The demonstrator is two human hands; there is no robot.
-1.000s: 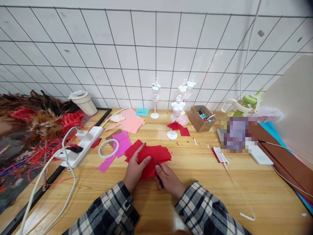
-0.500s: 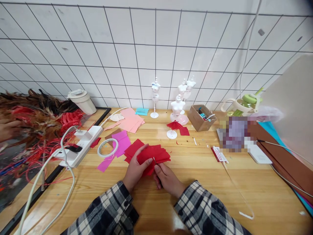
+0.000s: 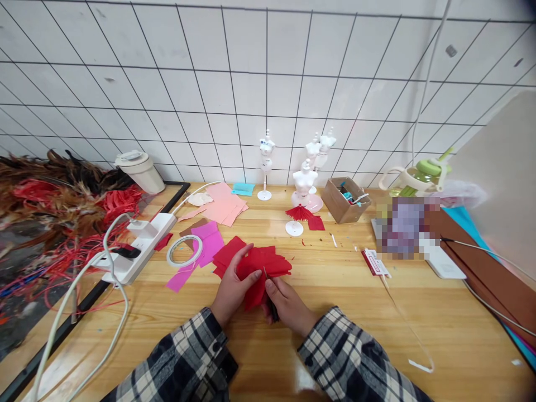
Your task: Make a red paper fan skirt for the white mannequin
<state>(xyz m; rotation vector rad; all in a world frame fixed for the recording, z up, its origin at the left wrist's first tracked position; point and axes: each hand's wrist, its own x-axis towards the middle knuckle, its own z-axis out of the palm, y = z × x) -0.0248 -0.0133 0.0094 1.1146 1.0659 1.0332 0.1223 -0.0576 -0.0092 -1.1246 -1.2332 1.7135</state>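
A stack of red paper sheets (image 3: 268, 262) lies fanned on the wooden table (image 3: 335, 312) in front of me. My left hand (image 3: 233, 287) pinches the near left part of the top sheets, thumb on top. My right hand (image 3: 285, 304) is closed around small dark scissors (image 3: 268, 285), whose blades poke into the red paper between my two hands. More red sheets (image 3: 228, 252) lie flat under and left of the held ones.
Left of the paper lie a tape roll (image 3: 184, 251), magenta sheets (image 3: 208, 243), a white power strip (image 3: 140, 245) with cables, and feathers with red strands (image 3: 62, 206). Behind stand small white mannequins (image 3: 304, 184), a cardboard box (image 3: 345, 201), pink sheets (image 3: 224, 205) and a lidded cup (image 3: 142, 172).
The red sheets under the scissors have bunched and lifted slightly. A hand seen earlier at the far left by the feathers is gone from view.
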